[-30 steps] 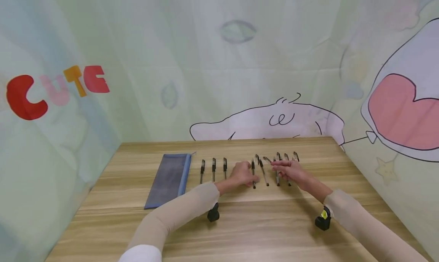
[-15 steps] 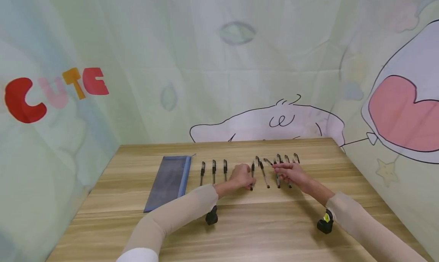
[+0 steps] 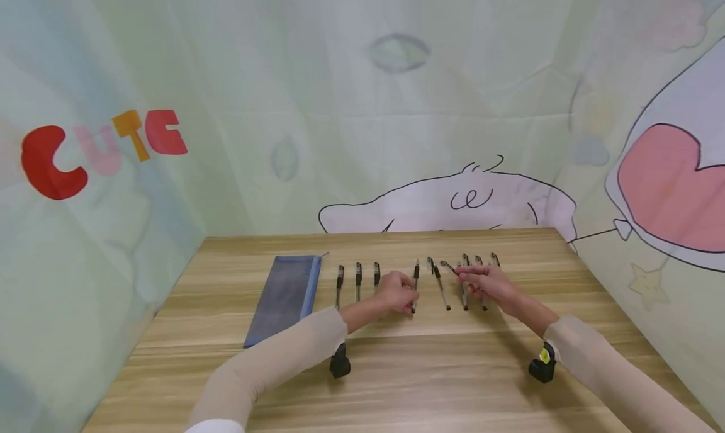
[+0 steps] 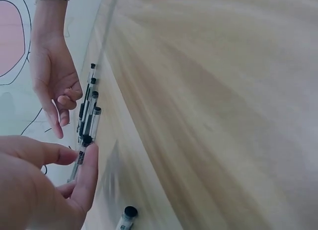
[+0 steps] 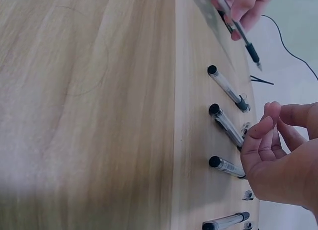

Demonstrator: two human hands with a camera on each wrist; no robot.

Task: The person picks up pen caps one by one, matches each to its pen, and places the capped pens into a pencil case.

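My left hand [image 3: 396,291] pinches an uncapped black gel pen [image 3: 416,275] near its rear end, tip pointing away; in the right wrist view this pen [image 5: 238,29] is tilted above the table. To its right, the thumb and index fingertip of my right hand [image 3: 486,282] pinch a small black pen cap [image 3: 447,266]. The right wrist view shows that hand [image 5: 278,160] from the side, with the cap hidden. Beneath and beside the right hand lie several uncapped pens, one pen [image 3: 442,288] nearest the left hand. Loose caps, such as this cap [image 3: 495,260], lie beyond them.
Left of my left hand, 3 capped pens lie in a row, the outermost pen [image 3: 340,279] beside a blue mesh zip pouch [image 3: 283,298]. The wooden table [image 3: 396,382] meets a printed curtain [image 3: 255,137] at its back edge.
My left hand has gripped the pen and drawn it slightly left, lifting it off the table. My right hand stays nearly still, with the cap at its fingertips.
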